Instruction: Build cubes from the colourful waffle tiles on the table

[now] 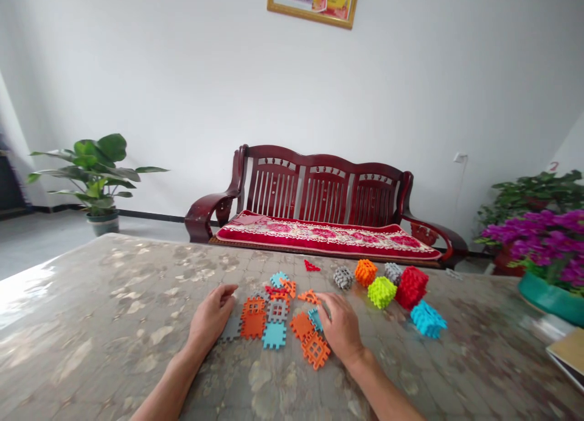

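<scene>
Notched orange plastic tiles (253, 327) lie well inside the floral grey tabletop's (137, 314) far edge, dark-red wooden bench (325, 187) beyond; left hand (213, 313) loosely uncurled, right hand's (341, 327) grip unclear.

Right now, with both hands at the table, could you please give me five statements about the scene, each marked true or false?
1. The red triangular piece lies farther from the camera than both hands. True.
2. The left hand is holding the blue block. False: the blue block lies on the table, off to the right, apart from both hands.
3. The lime-green block is nearer the camera than the orange block. True.
4. The flowers at the right are yellow. False: the flowers are purple.
5. The right hand is closer to the lime-green block than the left hand is. True.
</scene>
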Available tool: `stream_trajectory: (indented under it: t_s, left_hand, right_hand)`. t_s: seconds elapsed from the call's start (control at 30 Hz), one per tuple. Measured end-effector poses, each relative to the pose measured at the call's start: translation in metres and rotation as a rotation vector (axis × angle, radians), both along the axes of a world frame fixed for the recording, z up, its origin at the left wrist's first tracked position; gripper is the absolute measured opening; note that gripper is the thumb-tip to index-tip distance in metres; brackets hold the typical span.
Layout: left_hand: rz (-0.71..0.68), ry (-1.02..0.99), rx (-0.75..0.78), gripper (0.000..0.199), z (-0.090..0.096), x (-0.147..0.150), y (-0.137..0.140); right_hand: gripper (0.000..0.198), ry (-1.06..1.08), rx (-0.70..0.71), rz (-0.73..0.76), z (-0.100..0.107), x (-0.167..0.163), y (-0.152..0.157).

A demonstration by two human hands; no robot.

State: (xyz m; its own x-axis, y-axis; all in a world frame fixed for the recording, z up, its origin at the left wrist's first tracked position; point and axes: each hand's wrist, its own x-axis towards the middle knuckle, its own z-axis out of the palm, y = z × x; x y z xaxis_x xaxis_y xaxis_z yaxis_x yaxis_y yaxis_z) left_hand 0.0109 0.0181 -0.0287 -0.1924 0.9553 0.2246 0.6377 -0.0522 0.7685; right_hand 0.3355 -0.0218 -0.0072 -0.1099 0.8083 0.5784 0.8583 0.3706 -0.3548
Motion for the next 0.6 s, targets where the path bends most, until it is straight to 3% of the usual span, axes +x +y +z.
stream_trajectory:
  t_s: [0.2, 0.6]
  left_hand:
    - [0.011, 0.058, -0.002, 0.036, 0.008, 0.003, -0.004]
    - [0.069, 0.260, 0.031, 0.039, 0.014, 0.008, -0.010]
  right_hand:
    - [0.030, 0.059, -0.139, -0.066, -0.009, 0.003, 0.003]
    - [0.030, -0.177, -0.128, -0.126, -0.006, -0.005, 0.005]
